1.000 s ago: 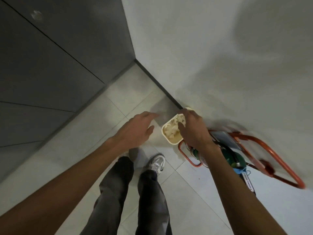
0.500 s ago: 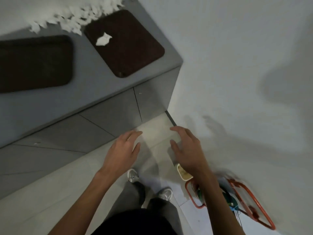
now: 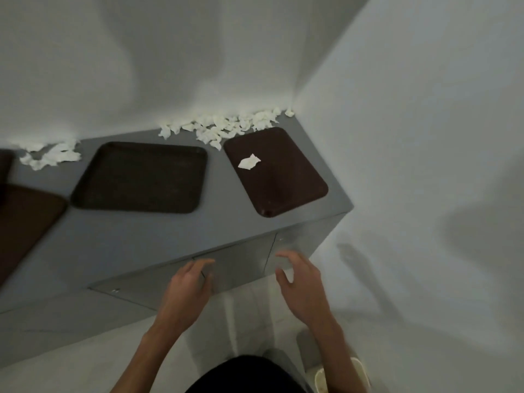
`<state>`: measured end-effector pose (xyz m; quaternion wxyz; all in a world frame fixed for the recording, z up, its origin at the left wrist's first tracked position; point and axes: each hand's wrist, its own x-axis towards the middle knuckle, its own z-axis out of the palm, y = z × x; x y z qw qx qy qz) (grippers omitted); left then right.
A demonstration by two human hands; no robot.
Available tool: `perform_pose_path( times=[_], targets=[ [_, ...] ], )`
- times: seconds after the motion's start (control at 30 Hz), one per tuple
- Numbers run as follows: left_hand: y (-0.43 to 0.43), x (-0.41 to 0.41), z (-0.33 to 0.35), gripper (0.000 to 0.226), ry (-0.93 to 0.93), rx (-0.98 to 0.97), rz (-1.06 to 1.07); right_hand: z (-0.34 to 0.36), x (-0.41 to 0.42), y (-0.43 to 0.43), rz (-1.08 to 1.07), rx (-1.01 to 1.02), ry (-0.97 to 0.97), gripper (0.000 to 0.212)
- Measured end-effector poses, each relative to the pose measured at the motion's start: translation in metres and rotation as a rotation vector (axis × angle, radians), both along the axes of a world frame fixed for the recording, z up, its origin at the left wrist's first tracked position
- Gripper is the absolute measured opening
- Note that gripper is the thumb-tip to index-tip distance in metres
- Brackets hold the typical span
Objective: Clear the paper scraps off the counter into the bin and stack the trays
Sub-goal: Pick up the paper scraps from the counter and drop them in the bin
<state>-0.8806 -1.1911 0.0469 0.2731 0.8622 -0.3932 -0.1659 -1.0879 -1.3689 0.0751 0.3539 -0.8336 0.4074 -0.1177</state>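
Below the front edge of the grey counter [image 3: 141,251], over the pale floor: both hands palm down, well apart and touching nothing. Fingers of the left hand [image 3: 184,293] loosely bent and close together, tips near the cabinet front. Fingers of the right hand [image 3: 303,287] spread and slightly hooked, thumb stuck out toward the other hand. Nothing gripped in either. Both forearms bare, reaching up from the bottom of the view.

On the countertop, three dark brown trays lying flat, apart and unstacked: left tray [image 3: 25,222] cut off by the edge of the view, middle tray [image 3: 139,177], and right tray [image 3: 283,182] turned at an angle near the corner. At the far left, one more dark edge, possibly a fourth tray; cannot tell.

White paper scraps in two heaps against the back wall, too many to count: larger heap [image 3: 226,126] behind the middle and right trays, smaller heap [image 3: 51,156] further left. One single scrap [image 3: 249,162] lying on the right tray.

On the floor at the bottom right, just beside the right forearm, a cream bin [image 3: 317,377], mostly hidden.
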Motion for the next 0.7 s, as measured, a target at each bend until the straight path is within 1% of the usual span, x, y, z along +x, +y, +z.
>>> perform_pose_path(
  times=[0.07,0.17,0.23,0.3,0.4,0.43,0.53,0.6,0.7],
  targets=[
    [0.000,0.017,0.000,0.041,-0.002,-0.016,0.044,0.000,0.024,-0.014,0.025,0.001,0.011,0.034],
    [-0.010,0.044,-0.004,0.037,-0.001,-0.044,0.104,0.003,0.065,-0.044,0.073,-0.032,0.044,0.037],
    [-0.023,0.062,-0.006,0.031,-0.025,-0.072,0.137,0.007,0.096,-0.069,0.105,-0.031,0.066,0.040],
    [-0.040,0.079,-0.007,0.033,-0.046,-0.082,0.166,0.010,0.131,-0.098,0.114,-0.013,0.046,0.041],
    [-0.069,0.103,-0.005,0.031,-0.040,-0.083,0.229,0.000,0.189,-0.144,0.118,-0.062,0.041,0.041],
    [-0.078,0.110,-0.004,0.030,-0.036,-0.087,0.245,-0.006,0.208,-0.160,0.121,-0.074,0.068,0.042],
    [-0.099,0.126,0.000,0.036,-0.036,-0.115,0.282,-0.027,0.265,-0.204,0.143,-0.148,0.166,0.048],
    [-0.107,0.135,0.001,0.037,-0.037,-0.120,0.318,-0.043,0.295,-0.229,0.185,-0.208,0.262,0.054],
    [-0.107,0.146,0.001,0.034,-0.020,-0.097,0.373,-0.066,0.324,-0.252,0.269,-0.218,0.411,0.061]
  ],
)
